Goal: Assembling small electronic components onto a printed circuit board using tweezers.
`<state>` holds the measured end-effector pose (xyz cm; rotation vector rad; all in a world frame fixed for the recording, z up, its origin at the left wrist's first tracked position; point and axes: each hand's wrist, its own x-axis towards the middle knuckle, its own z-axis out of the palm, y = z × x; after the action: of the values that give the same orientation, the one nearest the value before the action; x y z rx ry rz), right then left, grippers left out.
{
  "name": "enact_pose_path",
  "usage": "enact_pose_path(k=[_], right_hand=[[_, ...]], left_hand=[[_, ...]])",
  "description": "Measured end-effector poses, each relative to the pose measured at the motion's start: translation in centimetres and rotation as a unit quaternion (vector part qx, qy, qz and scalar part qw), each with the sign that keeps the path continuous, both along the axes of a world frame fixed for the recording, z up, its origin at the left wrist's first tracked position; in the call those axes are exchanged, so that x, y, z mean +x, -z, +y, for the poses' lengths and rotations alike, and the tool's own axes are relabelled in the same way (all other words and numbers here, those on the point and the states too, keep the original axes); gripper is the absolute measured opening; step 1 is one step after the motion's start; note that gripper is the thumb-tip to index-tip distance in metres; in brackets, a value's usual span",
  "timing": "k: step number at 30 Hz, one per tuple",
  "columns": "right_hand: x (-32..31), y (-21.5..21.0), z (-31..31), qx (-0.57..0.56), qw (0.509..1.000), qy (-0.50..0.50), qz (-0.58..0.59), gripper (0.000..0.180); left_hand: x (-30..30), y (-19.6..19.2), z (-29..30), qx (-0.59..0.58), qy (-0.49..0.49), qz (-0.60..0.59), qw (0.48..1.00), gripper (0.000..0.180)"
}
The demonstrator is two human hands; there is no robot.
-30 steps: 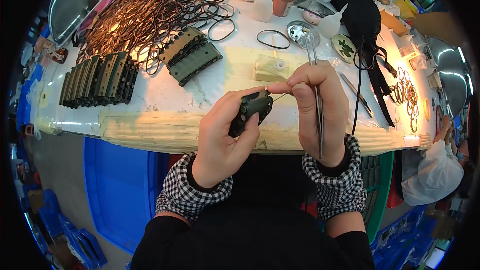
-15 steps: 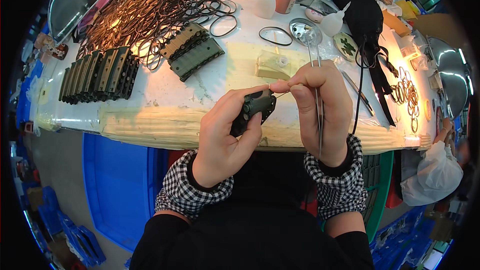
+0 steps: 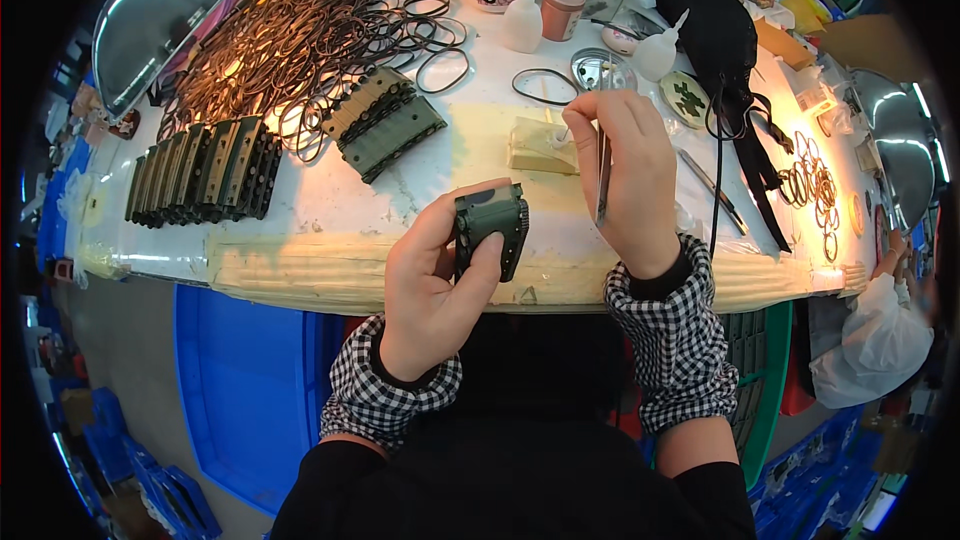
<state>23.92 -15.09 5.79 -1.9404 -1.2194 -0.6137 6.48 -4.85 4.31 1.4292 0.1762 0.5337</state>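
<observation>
Tweezers (image 3: 603,178) in its grip, the right hand (image 3: 632,162) now draws away from the dark green part (image 3: 487,217) to the right end of the cream block (image 3: 537,154), leaving the left hand (image 3: 428,285) alone clasping that part at the block's front left.

On the table (image 3: 330,205), bands (image 3: 275,50) lie heaped behind a row of casings (image 3: 205,170), left of 2 bottles (image 3: 523,24).

Fisheye distortion: corners black, tabletop (image 3: 345,202) edge bowed. Warm light pooled on left loops (image 3: 270,58) and right loops (image 3: 812,190). Streaked glare on shiny dome (image 3: 150,25), far left. Left hand (image 3: 432,290), right hand (image 3: 640,175) clearly lit; black clothing (image 3: 520,470), near, lacking detail.
</observation>
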Motion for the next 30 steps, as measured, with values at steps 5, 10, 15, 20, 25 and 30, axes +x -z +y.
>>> enact_pose_path(k=[5, 10, 15, 20, 25, 30], right_hand=[[-0.3, 0.0, -0.5, -0.018, 1.0, 0.006, 0.004, 0.016], [-3.0, -2.2, -1.5, 0.036, 0.995, -0.087, 0.032, 0.02], [-5.3, -2.0, -2.0, 0.011, 0.982, -0.165, 0.088, 0.022], [-6.2, -1.5, -2.2, 0.008, 0.977, -0.181, 0.111, 0.023], [-6.7, -1.6, -2.3, 0.007, 0.974, -0.196, 0.115, 0.023], [-7.0, -1.7, -2.5, 0.011, 0.973, -0.198, 0.117, 0.025]], left_hand=[[0.0, -0.2, 0.1, -0.054, 0.011, -0.01, 0.998, 0.036], [-0.3, -0.4, 1.2, -0.336, 0.136, -0.013, 0.932, 0.041], [0.4, 1.6, 1.4, -0.501, 0.21, -0.052, 0.838, 0.044], [0.5, 1.5, 1.0, -0.515, 0.192, -0.034, 0.835, 0.035], [0.4, 2.2, 1.0, -0.521, 0.196, -0.038, 0.83, 0.024], [0.2, 1.9, 0.9, -0.539, 0.212, -0.056, 0.813, 0.022]])
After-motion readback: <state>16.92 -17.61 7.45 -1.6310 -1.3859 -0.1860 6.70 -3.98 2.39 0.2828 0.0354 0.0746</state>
